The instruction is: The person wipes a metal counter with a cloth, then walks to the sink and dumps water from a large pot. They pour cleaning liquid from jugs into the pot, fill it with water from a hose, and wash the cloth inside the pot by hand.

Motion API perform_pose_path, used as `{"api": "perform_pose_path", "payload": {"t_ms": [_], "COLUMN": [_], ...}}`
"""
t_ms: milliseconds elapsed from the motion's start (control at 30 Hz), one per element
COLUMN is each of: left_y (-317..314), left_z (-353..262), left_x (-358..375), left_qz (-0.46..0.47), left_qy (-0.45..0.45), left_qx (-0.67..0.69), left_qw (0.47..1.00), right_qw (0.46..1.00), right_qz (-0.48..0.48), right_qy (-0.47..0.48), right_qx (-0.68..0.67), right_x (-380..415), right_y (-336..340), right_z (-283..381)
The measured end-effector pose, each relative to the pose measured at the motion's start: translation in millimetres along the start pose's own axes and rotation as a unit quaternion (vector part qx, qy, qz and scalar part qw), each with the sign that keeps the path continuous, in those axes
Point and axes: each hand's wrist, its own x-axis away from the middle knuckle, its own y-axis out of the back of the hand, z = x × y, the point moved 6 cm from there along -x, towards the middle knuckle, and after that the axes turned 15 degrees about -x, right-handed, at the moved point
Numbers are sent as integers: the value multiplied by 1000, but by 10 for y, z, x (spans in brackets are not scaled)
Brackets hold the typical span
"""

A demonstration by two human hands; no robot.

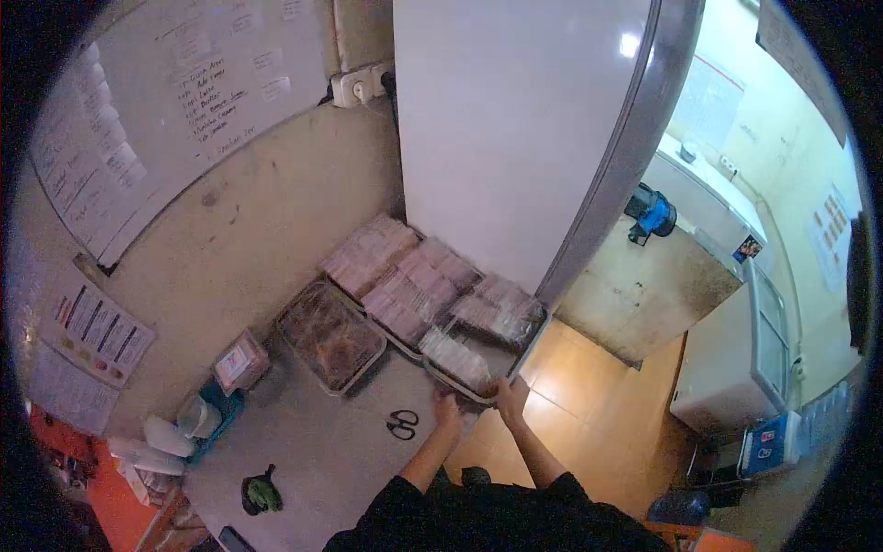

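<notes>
At the table's right edge, beside the tall white cabinet-like panel, a rectangular tray (526, 352) holds clear-wrapped pale packs (457, 361). My right hand (509, 402) grips its near right corner. My left hand (447, 411) is at the near edge of the same tray, fingers curled against it and partly hidden. Behind and to the left, more stacked wrapped packs (411, 296) fill neighbouring trays. A tray with a brown content under a clear cover (333, 339) lies left of these. Black-handled scissors (402, 424) rest on the table left of my left hand.
On the grey table (313, 451) lie a green leafy bundle (263, 494) and a dark phone-like object (235, 539). A clear box (241, 362) and a blue basket (217, 419) with white containers stand along the wall. Tiled floor (598, 405) is to the right, with a white chest freezer (727, 359) beyond.
</notes>
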Motion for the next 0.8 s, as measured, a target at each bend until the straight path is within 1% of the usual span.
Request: {"api": "perform_pose_path", "payload": {"t_ms": [33, 67, 100, 133, 167, 200, 233, 267, 300, 333, 367, 400, 433, 467, 500, 567, 600, 633, 667, 700, 767, 800], "left_y": [-14, -26, -97, -117, -63, -84, -91, -56, 16, 27, 44, 160, 289, 502, 733, 1328, 1629, 1907, 2082, 2221, 2493, 2599], "left_z": [-50, -115, -316, -391, -316, -299, -278, -234, -201, -167, -154, -274, -274, -344, -385, -374, -289, -221, -261, -320, -377, -416], "left_x": [31, 66, 251, 376, 339, 286, 263, 267, 257, 219, 199, 316, 344, 381, 434, 459, 485, 547, 689, 902, 1267, 1445], "left_qz": [-2, -7, 7, 20, 12, 37, 61, 57, 45, 86, 127, 78, 68, 33, -4, -130, -155, -184, -205, -219, -259, -286], "left_qy": [11, 10, 32, 55, 57, 71, 81, 89, 87, 92, 97, 49, 46, -5, -55, -116, -130, -143, -146, -147, -150, -193], "left_qx": [7, 9, 0, -9, -8, 40, 89, 84, 90, 49, 9, -61, -57, -72, -87, -173, -152, -130, -122, -111, -91, -142], "left_qw": [1000, 1000, 999, 998, 998, 996, 991, 991, 991, 991, 987, 994, 995, 997, 995, 969, 967, 964, 960, 958, 950, 928], "right_qw": [990, 981, 981, 977, 972, 969, 969, 973, 976, 975, 967, 960, 944, 914, 871, 824, 816, 800, 780, 769, 723, 711], "right_qz": [-13, 5, 12, 17, 22, 35, 45, 26, 7, 7, 14, 94, 172, 240, 305, 476, 488, 503, 517, 535, 556, 571], "right_qy": [102, 65, 63, 59, 55, 32, 31, 74, 115, 91, 92, 130, 166, 253, 337, 272, 279, 283, 288, 295, 306, 315], "right_qx": [98, 182, 181, 205, 229, 242, 241, 215, 187, 201, 236, 231, 226, 209, 187, 139, 131, 168, 202, 191, 273, 262], "right_x": [-11, -26, -41, -59, -55, -24, 12, 55, 118, 200, 211, 271, 354, 475, 652, 979, 1109, 1269, 1399, 1496, 1605, 1651], "right_y": [-30, 13, 31, 74, 111, 111, 92, 120, 133, 110, 63, -81, -212, -399, -600, -1077, -1231, -1365, -1476, -1552, -1707, -1761], "right_z": [287, 421, 392, 318, 241, 239, 268, 361, 595, 905, 885, 859, 822, 845, 872, 802, 799, 748, 690, 628, 404, 449]}}
